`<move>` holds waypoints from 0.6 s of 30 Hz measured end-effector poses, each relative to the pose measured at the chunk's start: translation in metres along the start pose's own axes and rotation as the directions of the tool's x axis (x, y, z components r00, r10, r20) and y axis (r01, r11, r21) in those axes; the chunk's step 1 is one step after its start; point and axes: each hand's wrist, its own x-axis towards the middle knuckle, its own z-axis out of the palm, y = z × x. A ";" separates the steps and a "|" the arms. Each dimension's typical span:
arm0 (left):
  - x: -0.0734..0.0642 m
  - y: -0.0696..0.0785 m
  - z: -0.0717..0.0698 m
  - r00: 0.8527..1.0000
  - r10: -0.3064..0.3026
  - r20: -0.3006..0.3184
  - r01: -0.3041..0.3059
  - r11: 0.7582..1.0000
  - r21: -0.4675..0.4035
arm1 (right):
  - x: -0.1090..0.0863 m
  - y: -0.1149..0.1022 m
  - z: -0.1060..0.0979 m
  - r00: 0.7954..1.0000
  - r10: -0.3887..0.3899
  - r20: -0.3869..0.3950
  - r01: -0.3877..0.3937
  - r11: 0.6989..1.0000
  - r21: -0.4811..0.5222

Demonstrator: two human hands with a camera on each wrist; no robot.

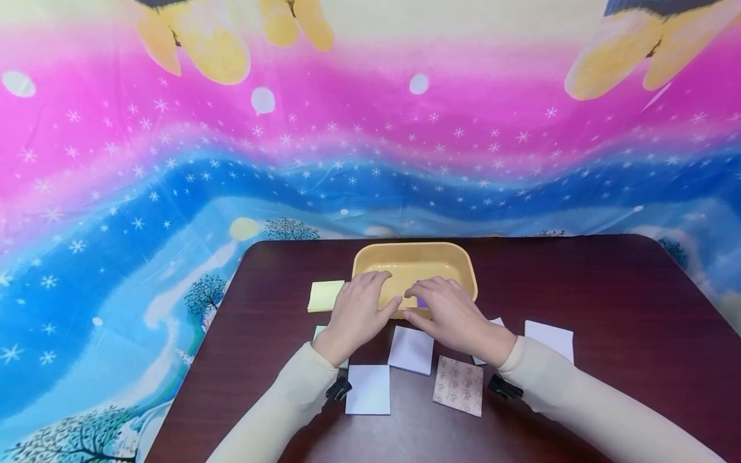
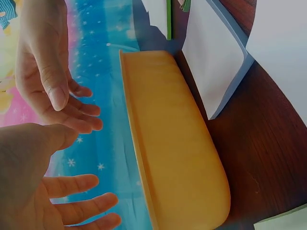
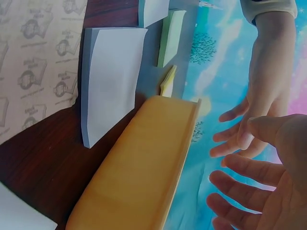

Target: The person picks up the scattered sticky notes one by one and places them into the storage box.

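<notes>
Hovering above the near side of a yellow, round-cornered plastic tray (image 1: 414, 249), apart from its rim: left hand (image 1: 360, 308) and right hand (image 1: 454, 313), fingers spread and loosely bent, narrow gap between. Tray set close to the far edge of a dark red-brown wooden table (image 1: 585, 276), broad room to its right, tighter room nearer the wrists. Counted: one tray; one purple piece (image 1: 421, 302) inside, mostly hidden; one yellow paper pad (image 1: 325, 296); one green paper pad (image 3: 171, 40); three white square pads (image 1: 411, 350) (image 1: 368, 390) (image 1: 552, 341); one pale pad (image 1: 497, 321) part-hidden by the right wrist; one beige printed square (image 1: 459, 386).
</notes>
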 end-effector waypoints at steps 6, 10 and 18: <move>-0.002 -0.004 -0.001 1.000 -0.026 0.009 0.026 1.000 -0.003 | 0.003 -0.003 0.003 1.000 0.003 0.004 -0.003 1.000 0.007; -0.004 -0.008 -0.002 0.999 -0.038 0.016 0.038 0.999 -0.007 | 0.004 -0.004 0.006 1.000 -0.001 0.001 0.001 1.000 0.008; -0.008 -0.014 -0.003 0.999 -0.053 0.008 0.053 0.998 -0.020 | 0.005 -0.007 0.013 1.000 -0.015 -0.007 0.015 1.000 0.019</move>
